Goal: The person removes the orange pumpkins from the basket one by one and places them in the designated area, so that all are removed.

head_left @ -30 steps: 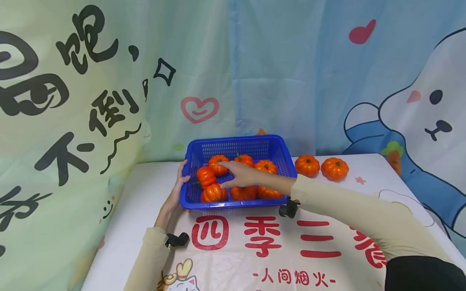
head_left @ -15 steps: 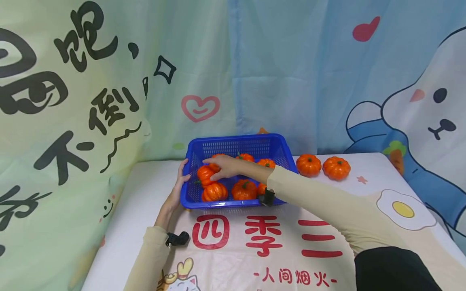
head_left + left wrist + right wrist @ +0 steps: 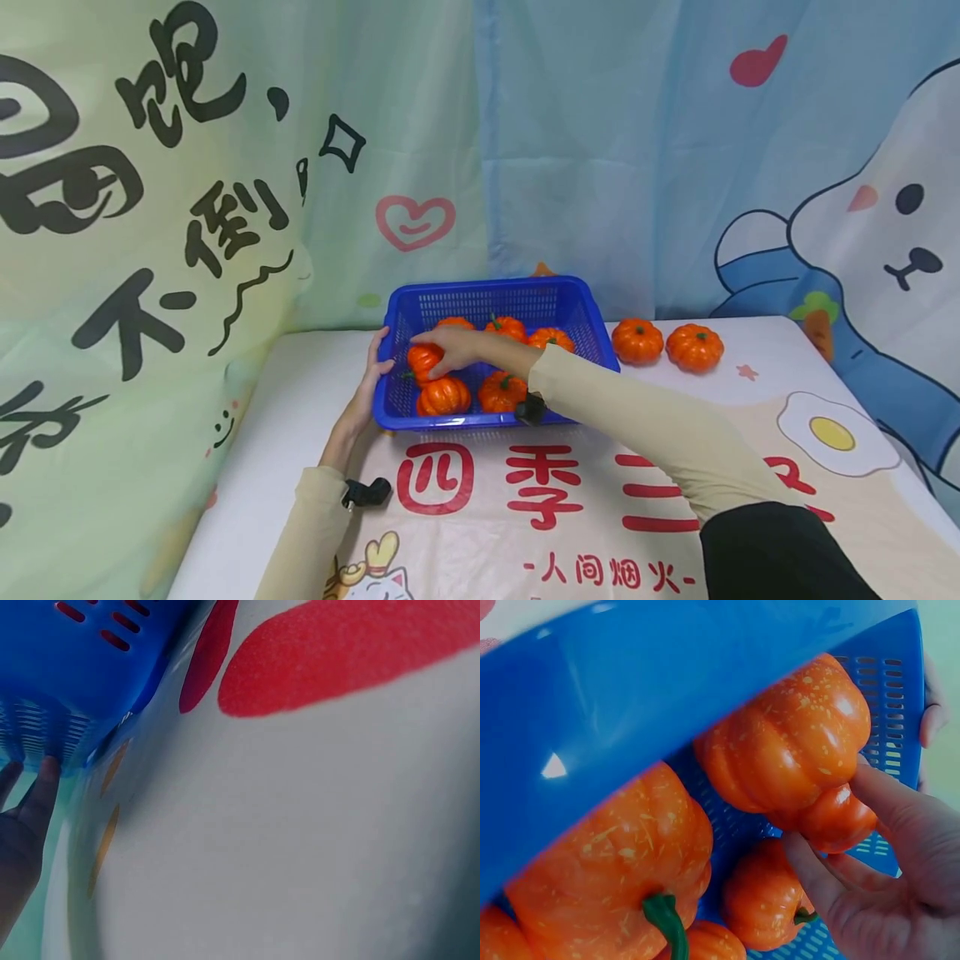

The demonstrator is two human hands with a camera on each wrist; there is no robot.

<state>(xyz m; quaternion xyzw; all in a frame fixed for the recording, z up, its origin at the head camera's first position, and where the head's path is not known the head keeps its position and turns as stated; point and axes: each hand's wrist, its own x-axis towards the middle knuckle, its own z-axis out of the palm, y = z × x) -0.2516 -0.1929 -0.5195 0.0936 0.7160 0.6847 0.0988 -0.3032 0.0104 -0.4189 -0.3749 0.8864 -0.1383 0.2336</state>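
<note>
A blue plastic basket [image 3: 495, 421] stands on the table with several small orange pumpkins inside. My left hand [image 3: 366, 385] holds the basket's left side, thumb at the rim; in the left wrist view its fingers [image 3: 46, 780] touch the slotted outer wall. My right hand [image 3: 453, 346] reaches into the basket's left part and grips a small pumpkin [image 3: 423, 360], thumb and fingers on both its sides. In the right wrist view that pumpkin [image 3: 836, 823] is partly hidden behind a larger pumpkin [image 3: 787, 742]. Another pumpkin [image 3: 444, 397] sits at the basket's front left corner.
Two more pumpkins, one [image 3: 637, 342] beside the other [image 3: 695, 348], sit on the table right of the basket. A printed cloth [image 3: 585, 517] covers the tabletop in front. A printed curtain [image 3: 570, 208] hangs right behind the basket.
My right hand has moved left across the basket, from above its middle to the small pumpkin at the left, and now grips it. The left hand and the basket stay put.
</note>
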